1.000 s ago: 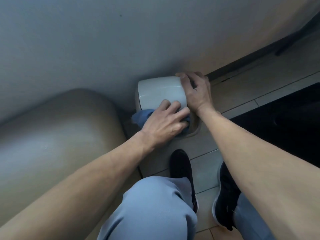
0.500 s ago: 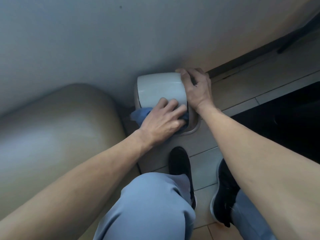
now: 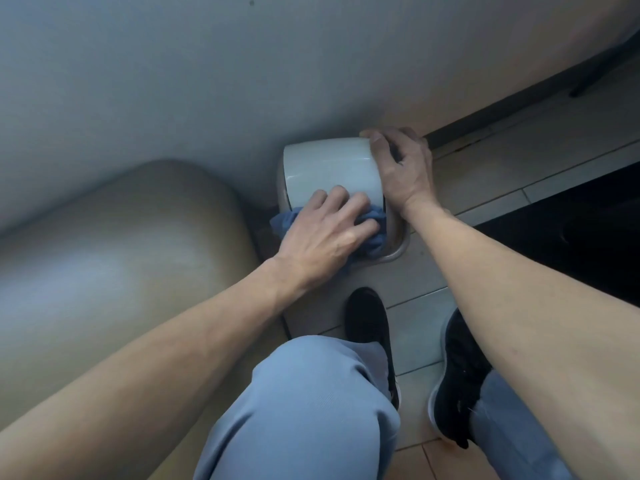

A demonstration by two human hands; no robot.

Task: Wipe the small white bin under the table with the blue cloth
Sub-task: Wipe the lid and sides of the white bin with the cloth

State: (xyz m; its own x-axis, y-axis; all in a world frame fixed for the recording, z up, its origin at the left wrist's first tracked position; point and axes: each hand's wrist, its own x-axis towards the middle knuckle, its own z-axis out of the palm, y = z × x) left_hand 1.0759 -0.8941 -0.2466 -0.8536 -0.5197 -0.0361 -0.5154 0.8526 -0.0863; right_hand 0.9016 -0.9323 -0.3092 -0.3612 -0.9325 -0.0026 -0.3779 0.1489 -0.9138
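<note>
The small white bin (image 3: 329, 168) stands on the tiled floor against the wall, its lid rounded and its rim grey. My left hand (image 3: 325, 233) lies on the crumpled blue cloth (image 3: 372, 230) and presses it against the near side of the bin, fingers curled over the cloth. My right hand (image 3: 401, 168) grips the right edge of the bin's lid, thumb on top and fingers wrapped over the far side. The lower part of the bin is hidden behind my left hand and the cloth.
A large rounded beige cushion or seat (image 3: 114, 258) fills the left side, close to the bin. The pale wall (image 3: 242, 71) rises behind. A dark area (image 3: 571, 230) lies at the right. My knee in light blue trousers (image 3: 304, 403) and black shoes (image 3: 369, 323) are on the floor tiles.
My left hand with the cloth has slid slightly up and to the left along the bin's near side. My right hand keeps its grip on the lid edge.
</note>
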